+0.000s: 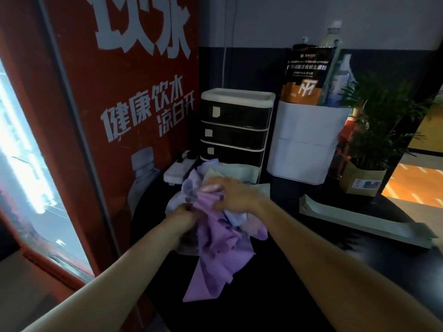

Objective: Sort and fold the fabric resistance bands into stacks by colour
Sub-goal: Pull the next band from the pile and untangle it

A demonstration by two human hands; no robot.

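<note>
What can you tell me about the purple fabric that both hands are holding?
The purple fabric looks soft, thin and matte, light lilac in colour. It is crumpled and unfolded, hanging in loose folds with one pointed end reaching toward the camera over the dark table. The left hand grips it at its left side and the right hand grips its top. Behind it lies a heap of paler fabrics, which it touches.
</note>
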